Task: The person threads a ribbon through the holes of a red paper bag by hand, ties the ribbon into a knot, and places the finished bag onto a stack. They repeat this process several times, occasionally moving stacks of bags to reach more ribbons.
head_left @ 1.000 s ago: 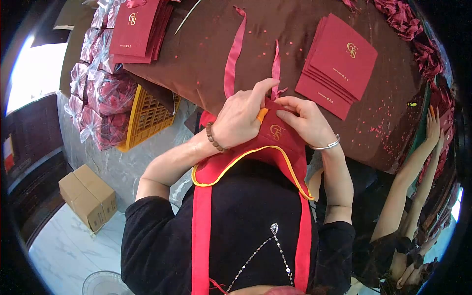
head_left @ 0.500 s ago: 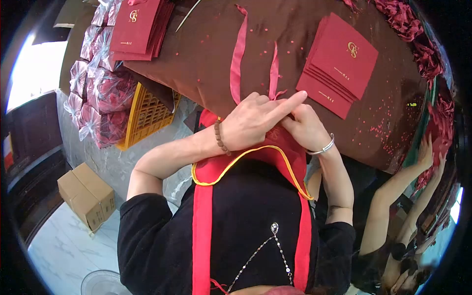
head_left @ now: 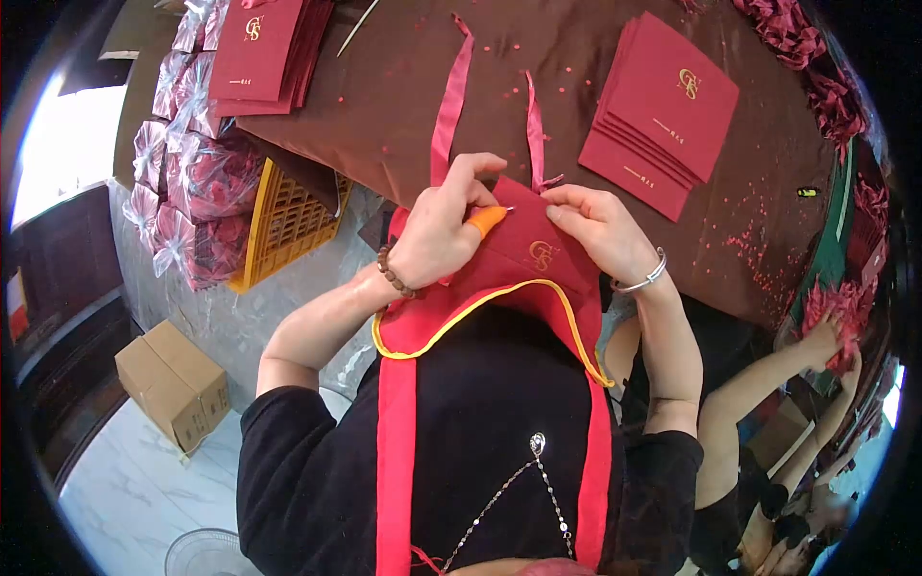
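Observation:
A dark red paper bag (head_left: 543, 226) with a gold logo lies over my lap, against my red apron (head_left: 423, 326) with yellow edging. My left hand (head_left: 437, 226) is curled at the bag's upper left edge; an orange cover with a pale tip (head_left: 488, 220) shows at its thumb. With thumb and forefinger, my right hand (head_left: 605, 230) pinches the bag's upper right edge, close to a small knot of pink ribbon. One ribbon strand (head_left: 451, 106) runs up the table from behind my left hand, another (head_left: 535, 130) from beside my right fingers.
Stacks of red bags (head_left: 663, 106) lie on the brown-covered table (head_left: 384, 144), with red specks scattered about. Plastic-wrapped red bundles (head_left: 216, 178) stand by a yellow crate (head_left: 288, 221). A cardboard box (head_left: 173, 384) sits on the floor. At right, another person's hands (head_left: 826, 341) hold crumpled red material.
My hands have moved apart, uncovering the bag's logo and the orange thumb cover. The left ribbon strand has shifted slightly left. The other person's hands have moved down.

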Action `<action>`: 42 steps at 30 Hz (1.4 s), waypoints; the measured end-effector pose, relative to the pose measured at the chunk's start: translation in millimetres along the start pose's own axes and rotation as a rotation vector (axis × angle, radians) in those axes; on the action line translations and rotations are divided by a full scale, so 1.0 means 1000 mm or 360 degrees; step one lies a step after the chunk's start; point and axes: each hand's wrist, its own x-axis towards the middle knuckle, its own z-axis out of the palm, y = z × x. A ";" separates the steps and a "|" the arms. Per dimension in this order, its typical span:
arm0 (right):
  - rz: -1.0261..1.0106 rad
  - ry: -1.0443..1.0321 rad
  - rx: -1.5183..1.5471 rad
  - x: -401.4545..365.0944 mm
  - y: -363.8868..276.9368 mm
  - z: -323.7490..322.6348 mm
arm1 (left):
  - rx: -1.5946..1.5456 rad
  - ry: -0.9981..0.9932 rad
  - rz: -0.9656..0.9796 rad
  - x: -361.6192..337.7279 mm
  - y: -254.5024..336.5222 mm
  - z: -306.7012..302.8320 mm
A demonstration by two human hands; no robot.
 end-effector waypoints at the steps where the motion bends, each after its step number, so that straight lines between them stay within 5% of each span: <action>1: 0.0006 -0.0015 0.0032 0.000 0.001 0.000 | 0.0002 0.0020 0.0014 0.001 0.001 0.003; 22: -0.0261 0.0053 -0.0090 -0.002 0.008 0.006 | 0.0418 -0.0196 0.0282 0.018 0.014 0.014; 42: -0.0142 -0.0069 0.0192 -0.005 0.008 0.003 | 0.0152 -0.0233 0.0098 0.019 0.018 0.006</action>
